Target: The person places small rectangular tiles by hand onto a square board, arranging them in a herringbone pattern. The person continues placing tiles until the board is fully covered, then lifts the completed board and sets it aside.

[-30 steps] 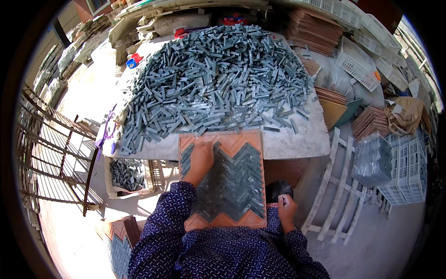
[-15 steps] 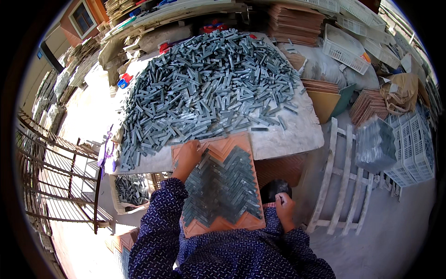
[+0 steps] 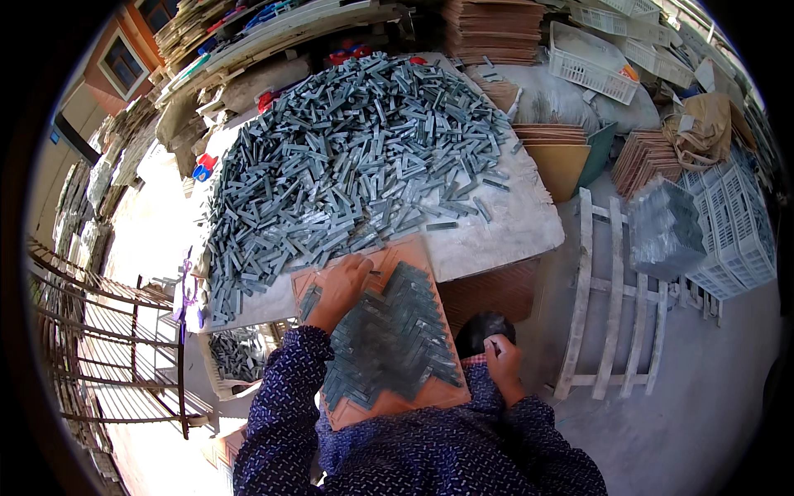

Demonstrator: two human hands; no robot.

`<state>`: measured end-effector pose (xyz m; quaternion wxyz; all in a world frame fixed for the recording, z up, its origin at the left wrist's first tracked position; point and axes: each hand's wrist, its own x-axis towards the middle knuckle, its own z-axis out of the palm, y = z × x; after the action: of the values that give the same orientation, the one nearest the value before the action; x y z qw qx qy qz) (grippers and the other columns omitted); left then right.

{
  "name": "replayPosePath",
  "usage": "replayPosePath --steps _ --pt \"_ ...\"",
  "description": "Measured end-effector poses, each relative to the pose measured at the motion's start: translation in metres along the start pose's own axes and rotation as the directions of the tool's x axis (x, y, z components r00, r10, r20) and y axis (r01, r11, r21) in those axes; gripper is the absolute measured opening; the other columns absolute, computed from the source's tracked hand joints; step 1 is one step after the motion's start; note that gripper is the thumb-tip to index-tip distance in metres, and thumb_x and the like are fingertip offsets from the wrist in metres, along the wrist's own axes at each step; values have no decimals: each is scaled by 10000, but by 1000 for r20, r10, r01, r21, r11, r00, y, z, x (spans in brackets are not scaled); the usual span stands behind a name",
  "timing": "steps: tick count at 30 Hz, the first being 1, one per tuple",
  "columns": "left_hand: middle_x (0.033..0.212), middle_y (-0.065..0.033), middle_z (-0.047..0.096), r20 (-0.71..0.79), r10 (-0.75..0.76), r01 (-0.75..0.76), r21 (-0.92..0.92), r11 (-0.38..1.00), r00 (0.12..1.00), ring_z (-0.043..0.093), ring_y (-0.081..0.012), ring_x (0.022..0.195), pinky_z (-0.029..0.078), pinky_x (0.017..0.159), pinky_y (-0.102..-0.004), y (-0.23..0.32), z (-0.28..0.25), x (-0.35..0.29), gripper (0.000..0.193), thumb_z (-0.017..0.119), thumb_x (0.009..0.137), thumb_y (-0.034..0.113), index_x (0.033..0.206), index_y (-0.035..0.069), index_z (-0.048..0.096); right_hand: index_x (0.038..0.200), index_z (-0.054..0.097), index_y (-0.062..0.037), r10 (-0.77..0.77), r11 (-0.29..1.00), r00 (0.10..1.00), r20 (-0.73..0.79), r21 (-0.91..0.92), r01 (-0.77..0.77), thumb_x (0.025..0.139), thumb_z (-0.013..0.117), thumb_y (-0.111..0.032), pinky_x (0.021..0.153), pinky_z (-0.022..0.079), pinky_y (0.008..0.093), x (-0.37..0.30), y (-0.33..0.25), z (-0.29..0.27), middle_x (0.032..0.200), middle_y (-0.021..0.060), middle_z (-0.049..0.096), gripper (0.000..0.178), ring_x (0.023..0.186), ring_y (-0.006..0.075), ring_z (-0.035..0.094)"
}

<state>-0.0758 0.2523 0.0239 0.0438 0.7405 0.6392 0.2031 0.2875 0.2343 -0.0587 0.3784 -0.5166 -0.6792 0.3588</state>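
An orange tray with zigzag grooves rests against my lap and the table edge. Dark grey-green stone strips fill most of it in a herringbone pattern. Over the tray's upper left part, my left hand is closed, with a small dark strip end showing at its fingertips. To the right of the tray, my right hand is closed near a round black object; whatever it holds is hidden. Beyond the tray, a large heap of loose stone strips covers much of the pale table.
Below the table's left side stands a white crate of strips. A metal rack is at far left. On the right are a wooden pallet, wrapped tile sheets, white crates and stacked orange trays.
My left hand has moved slightly right over the tray's top. The tray has tilted a little, and the whole view has shifted. My right hand stays beside the tray.
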Motion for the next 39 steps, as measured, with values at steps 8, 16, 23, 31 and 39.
replayPosePath --steps 8,16,23,31,39 --pt "933 -124 586 -3 19 -19 -83 996 1000 562 -321 932 460 801 -408 -13 -3 -9 163 590 768 69 929 44 585 783 611 11 -39 999 999 -28 34 40 806 625 -68 517 434 289 0 0 0 615 130 574 83 547 168 590" --pt "882 -80 597 73 85 -85 2 996 994 567 -279 902 471 789 -376 -14 -6 -10 175 545 756 40 911 79 614 776 610 5 -44 999 999 -23 3 44 814 618 -73 508 426 285 0 1 0 609 127 568 87 532 159 578" --pt "890 -55 591 161 203 -219 94 971 966 565 -254 902 479 775 -354 -22 -16 -12 229 539 742 46 952 97 614 781 616 -6 -73 996 997 -24 -45 72 809 614 -73 508 434 296 1 -4 0 613 135 578 72 538 197 597" --pt "888 -63 589 191 175 -200 116 973 966 566 -257 879 461 780 -370 -7 -26 -10 239 549 753 54 979 86 622 780 615 -7 -39 998 999 -9 -41 39 810 611 -75 517 442 301 1 -1 -1 633 139 586 75 556 209 609" --pt "975 -70 608 82 190 -205 265 942 978 581 -253 965 486 824 -355 -11 -5 -19 252 538 743 92 982 89 618 791 611 -2 -15 999 1000 11 -36 16 815 605 -73 534 447 296 0 -1 -1 638 139 581 75 567 203 608"
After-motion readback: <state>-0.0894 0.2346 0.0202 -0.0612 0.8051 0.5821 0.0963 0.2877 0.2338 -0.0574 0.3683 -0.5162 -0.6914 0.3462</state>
